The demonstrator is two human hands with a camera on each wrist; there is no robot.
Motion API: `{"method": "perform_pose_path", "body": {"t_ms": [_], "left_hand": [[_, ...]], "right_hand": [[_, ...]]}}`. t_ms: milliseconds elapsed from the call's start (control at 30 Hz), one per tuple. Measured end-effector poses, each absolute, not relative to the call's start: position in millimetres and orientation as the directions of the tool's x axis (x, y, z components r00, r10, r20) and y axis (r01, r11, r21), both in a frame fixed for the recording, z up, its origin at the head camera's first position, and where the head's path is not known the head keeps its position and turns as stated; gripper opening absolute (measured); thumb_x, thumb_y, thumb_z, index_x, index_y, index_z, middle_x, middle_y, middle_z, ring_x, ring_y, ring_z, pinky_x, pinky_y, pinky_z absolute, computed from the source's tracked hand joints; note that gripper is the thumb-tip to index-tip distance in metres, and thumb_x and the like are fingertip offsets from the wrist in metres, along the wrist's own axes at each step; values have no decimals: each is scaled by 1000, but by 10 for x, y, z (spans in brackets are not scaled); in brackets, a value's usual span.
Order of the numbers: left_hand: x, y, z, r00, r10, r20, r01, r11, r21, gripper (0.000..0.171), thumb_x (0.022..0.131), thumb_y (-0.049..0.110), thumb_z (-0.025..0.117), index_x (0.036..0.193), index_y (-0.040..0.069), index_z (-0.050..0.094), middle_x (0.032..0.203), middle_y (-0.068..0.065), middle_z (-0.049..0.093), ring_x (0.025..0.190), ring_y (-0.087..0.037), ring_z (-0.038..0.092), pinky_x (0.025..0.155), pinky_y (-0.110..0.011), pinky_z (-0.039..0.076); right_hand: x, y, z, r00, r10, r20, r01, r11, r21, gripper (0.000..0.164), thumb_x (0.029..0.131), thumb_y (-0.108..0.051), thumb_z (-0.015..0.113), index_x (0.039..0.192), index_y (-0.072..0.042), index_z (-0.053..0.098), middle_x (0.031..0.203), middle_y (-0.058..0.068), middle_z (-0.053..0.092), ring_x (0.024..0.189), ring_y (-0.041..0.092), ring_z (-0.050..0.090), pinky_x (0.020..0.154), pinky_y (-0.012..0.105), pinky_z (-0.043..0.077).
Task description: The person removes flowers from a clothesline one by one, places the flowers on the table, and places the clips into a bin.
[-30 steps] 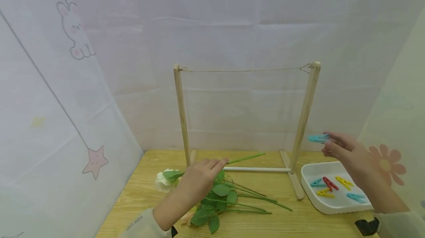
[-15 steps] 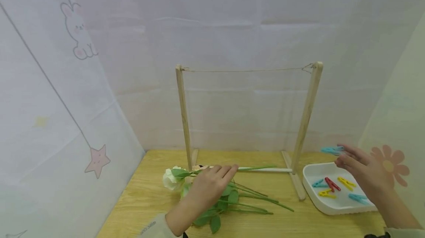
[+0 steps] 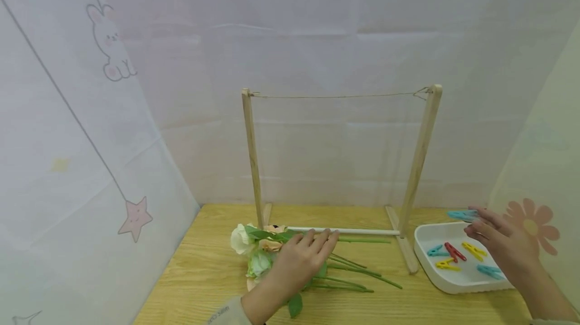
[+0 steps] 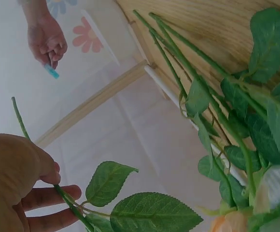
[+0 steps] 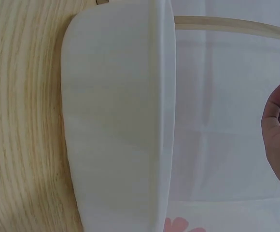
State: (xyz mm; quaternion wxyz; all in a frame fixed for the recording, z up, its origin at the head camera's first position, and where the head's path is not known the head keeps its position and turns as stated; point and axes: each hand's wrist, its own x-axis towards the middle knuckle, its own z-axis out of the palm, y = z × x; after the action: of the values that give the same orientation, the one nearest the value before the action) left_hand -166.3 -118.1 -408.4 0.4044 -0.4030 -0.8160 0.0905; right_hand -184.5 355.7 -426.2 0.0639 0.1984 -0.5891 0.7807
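In the left wrist view, my left hand point(image 4: 14, 179) pinches the green stem point(image 4: 63, 193) of an artificial rose between thumb and fingers. From the head view, that left hand point(image 3: 301, 259) is over a pile of flowers, its stem point(image 3: 364, 240) pointing right and a white rose bloom point(image 3: 242, 239) at the left end. Other blooms and stems point(image 3: 353, 268) lie beneath and in front of the hand. My right hand point(image 3: 507, 239) pinches a light-blue clothespin point(image 3: 462, 215) above the white tray point(image 3: 457, 287). Both also appear at the right wrist view's edge.
Behind the flowers stands a wooden frame with two posts point(image 3: 421, 153) and a string point(image 3: 335, 97) tied across the top. A white rod point(image 3: 376, 232) joins its feet. Several clothespins, including a red one point(image 3: 454, 252) and a yellow one point(image 3: 474, 251), lie in the tray.
My left hand has moved right and a little down with the rose, whose stem has turned nearly level. My right hand has shifted right and down, still holding the light-blue clothespin.
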Motion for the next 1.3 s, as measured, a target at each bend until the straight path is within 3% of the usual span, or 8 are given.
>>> {"method": "perform_pose_path", "body": {"t_ms": [133,267,400,700,900,1133,1300], "left_hand": [[-1666,-1114,-4148,-344,723,599,577,666,-473,46,111,7,25,142,16,58,127,1,70,101,-18,73,72,-28,62],[-1666,-1048,-4205,-352,727,590,581,664,-472,37,106,11,52,142,17,58,129,1,69,102,-18,72,73,-29,62],[-1664,-991,-4264,-355,733,580,574,661,-483,52,92,17,75,142,19,58,130,0,69,101,-18,72,73,-31,63],[-1612,-893,-4336,-375,755,538,580,644,-499,63,89,17,78,147,24,53,130,3,67,99,-17,72,74,-31,63],[-1594,-860,-4392,-395,776,492,567,627,-534,61,90,22,78,147,27,53,129,5,67,97,-15,72,75,-29,62],[-1581,-845,-4485,-406,798,445,568,602,-561,62,89,31,79,146,28,54,128,6,68,95,-15,73,70,-26,62],[-1574,-837,-4535,-400,807,435,587,590,-554,57,90,29,78,143,28,56,123,6,70,91,-14,73,68,-25,61]], "right_hand": [[-1849,3596,-4313,-909,-161,385,-319,-326,-890,45,105,12,35,138,-4,61,119,1,70,98,16,72,91,23,56],[-1856,3636,-4363,-903,-175,392,-325,-319,-890,47,104,15,33,139,-3,59,111,3,70,98,16,72,90,24,57],[-1860,3684,-4411,-896,-201,396,-325,-310,-893,47,103,17,31,141,0,55,103,5,70,99,16,72,90,25,57],[-1844,3809,-4545,-908,-199,368,-326,-216,-920,48,103,16,35,141,-4,57,106,2,71,100,12,72,90,21,56],[-1837,3915,-4626,-948,-170,270,-239,-182,-954,45,105,9,39,137,-13,63,100,0,68,99,11,72,88,19,56],[-1840,4025,-4696,-987,-107,119,-121,15,-992,42,107,-4,46,141,-25,60,103,-9,72,97,3,71,82,13,55],[-1845,4064,-4754,-994,-73,79,-85,86,-993,40,107,-8,49,139,-29,61,102,-11,70,95,2,71,78,14,56]]}}
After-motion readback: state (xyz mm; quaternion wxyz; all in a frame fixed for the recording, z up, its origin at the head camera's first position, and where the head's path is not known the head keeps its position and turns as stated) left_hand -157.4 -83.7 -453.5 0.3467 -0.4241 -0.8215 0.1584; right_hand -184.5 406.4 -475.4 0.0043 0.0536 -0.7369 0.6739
